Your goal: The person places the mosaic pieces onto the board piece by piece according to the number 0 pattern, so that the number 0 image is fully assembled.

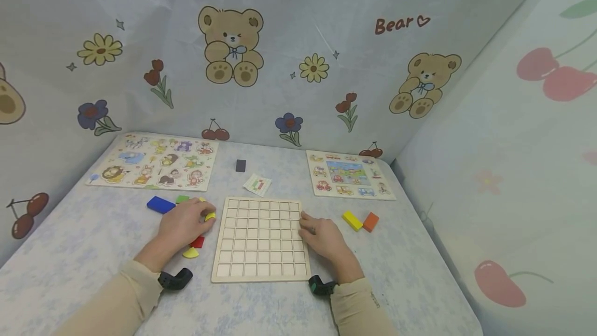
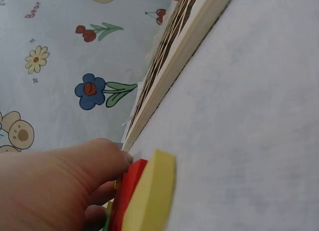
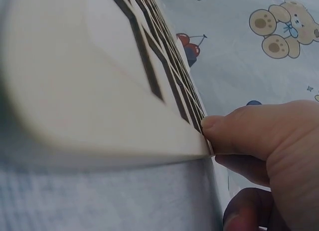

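Observation:
A pale wooden grid board (image 1: 258,240) (image 2: 169,56) (image 3: 99,81) lies flat in the middle of the table. My left hand (image 1: 193,220) (image 2: 55,186) rests just left of it over a cluster of coloured pieces, fingers curled round a small yellow piece (image 1: 210,215). Beside that hand lie a red piece (image 1: 198,242) (image 2: 130,191) and a yellow semicircle (image 1: 190,253) (image 2: 149,191). My right hand (image 1: 317,232) (image 3: 269,141) lies at the board's right edge, thumb tip touching the rim, holding nothing.
A blue block (image 1: 160,204) and a green piece (image 1: 182,199) lie left of the board; a yellow block (image 1: 352,220) and an orange block (image 1: 370,222) lie to its right. Behind are a dark block (image 1: 240,165), a card (image 1: 257,184), an animal puzzle (image 1: 154,162) and a vehicle puzzle (image 1: 349,174).

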The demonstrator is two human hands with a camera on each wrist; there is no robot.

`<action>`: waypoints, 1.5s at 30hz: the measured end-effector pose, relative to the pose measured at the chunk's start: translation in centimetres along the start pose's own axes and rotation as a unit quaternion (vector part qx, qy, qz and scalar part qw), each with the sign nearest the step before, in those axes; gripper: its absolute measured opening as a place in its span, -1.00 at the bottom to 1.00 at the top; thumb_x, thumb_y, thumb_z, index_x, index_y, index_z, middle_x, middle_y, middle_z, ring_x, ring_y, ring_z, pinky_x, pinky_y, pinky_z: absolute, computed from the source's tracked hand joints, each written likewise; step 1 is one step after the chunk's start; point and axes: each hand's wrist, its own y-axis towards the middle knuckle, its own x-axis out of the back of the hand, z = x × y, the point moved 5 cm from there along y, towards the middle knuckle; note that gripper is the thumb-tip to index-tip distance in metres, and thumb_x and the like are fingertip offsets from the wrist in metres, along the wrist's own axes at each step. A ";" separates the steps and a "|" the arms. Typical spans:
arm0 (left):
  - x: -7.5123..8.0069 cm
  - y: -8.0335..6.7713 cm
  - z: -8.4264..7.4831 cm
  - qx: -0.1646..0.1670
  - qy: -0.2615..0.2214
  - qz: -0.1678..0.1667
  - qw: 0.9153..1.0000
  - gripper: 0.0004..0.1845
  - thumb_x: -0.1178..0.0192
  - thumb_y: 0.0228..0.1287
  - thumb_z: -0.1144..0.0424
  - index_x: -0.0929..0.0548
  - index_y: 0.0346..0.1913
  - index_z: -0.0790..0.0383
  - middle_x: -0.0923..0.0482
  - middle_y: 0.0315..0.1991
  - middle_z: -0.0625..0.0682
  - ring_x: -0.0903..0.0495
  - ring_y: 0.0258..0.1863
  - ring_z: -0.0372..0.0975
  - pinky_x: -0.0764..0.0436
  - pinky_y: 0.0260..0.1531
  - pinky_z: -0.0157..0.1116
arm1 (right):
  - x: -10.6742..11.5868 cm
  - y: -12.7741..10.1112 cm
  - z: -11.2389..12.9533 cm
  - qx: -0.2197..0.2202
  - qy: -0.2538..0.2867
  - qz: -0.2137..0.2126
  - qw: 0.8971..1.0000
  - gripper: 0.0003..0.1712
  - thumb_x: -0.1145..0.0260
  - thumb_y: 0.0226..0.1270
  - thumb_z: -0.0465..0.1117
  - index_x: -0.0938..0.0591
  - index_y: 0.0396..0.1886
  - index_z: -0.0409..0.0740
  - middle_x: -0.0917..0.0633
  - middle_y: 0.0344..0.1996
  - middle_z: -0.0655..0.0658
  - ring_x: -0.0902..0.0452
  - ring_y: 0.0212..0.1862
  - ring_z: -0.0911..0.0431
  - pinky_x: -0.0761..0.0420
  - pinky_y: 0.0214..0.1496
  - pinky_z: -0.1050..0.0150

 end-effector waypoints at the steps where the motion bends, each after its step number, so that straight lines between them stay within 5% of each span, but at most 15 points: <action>1: 0.0 0.0 0.0 0.003 -0.004 0.002 1.000 -0.62 -0.43 0.27 0.04 -0.76 0.10 0.05 -0.69 -0.08 -0.04 -0.70 -0.09 -0.09 -0.65 -0.26 -0.09 | 0.0 0.0 0.0 -0.002 0.000 0.000 1.000 -0.56 -0.36 0.45 -0.09 -0.68 0.26 -0.09 -0.58 0.36 0.01 -0.50 0.39 -0.07 -0.50 0.37 -0.07; 15: 0.2 0.2 0.0 0.026 -0.030 0.012 0.999 -0.63 -0.42 0.30 0.03 -0.72 0.09 0.10 -0.68 -0.05 0.03 -0.68 -0.06 -0.05 -0.64 -0.13 0.00 | 0.1 0.0 0.0 0.001 0.010 0.001 1.000 -0.55 -0.33 0.47 -0.08 -0.66 0.28 -0.11 -0.57 0.37 0.01 -0.48 0.40 -0.09 -0.48 0.38 -0.09; 31: 1.3 0.3 0.2 0.079 -0.113 -0.009 0.990 -0.77 -0.35 0.37 -0.02 -0.75 -0.02 -0.05 -0.75 -0.12 0.00 -0.64 -0.18 -0.13 -0.51 -0.32 -0.22 | -0.1 0.4 -0.2 -0.002 0.001 0.013 1.000 -0.55 -0.32 0.48 -0.06 -0.66 0.28 -0.07 -0.55 0.38 0.03 -0.47 0.41 -0.10 -0.46 0.40 -0.10; 39: 1.7 1.6 -1.3 0.081 -0.161 0.010 0.984 -0.72 -0.32 0.39 -0.02 -0.76 0.01 0.03 -0.75 -0.04 0.02 -0.66 -0.06 -0.08 -0.58 -0.18 -0.11 | 0.0 0.2 -0.2 -0.020 0.023 0.046 0.998 -0.56 -0.30 0.51 -0.11 -0.63 0.32 -0.04 -0.51 0.42 0.04 -0.39 0.47 -0.11 -0.44 0.41 -0.12; 45: 0.8 3.2 -4.2 0.062 -0.178 0.034 0.982 -0.74 -0.33 0.37 -0.01 -0.78 -0.03 0.03 -0.76 -0.12 -0.03 -0.68 -0.09 -0.12 -0.60 -0.12 -0.09 | 0.0 0.1 -0.4 -0.026 0.020 0.053 0.998 -0.57 -0.29 0.52 -0.13 -0.62 0.33 -0.02 -0.50 0.43 0.05 -0.38 0.48 -0.08 -0.40 0.43 -0.13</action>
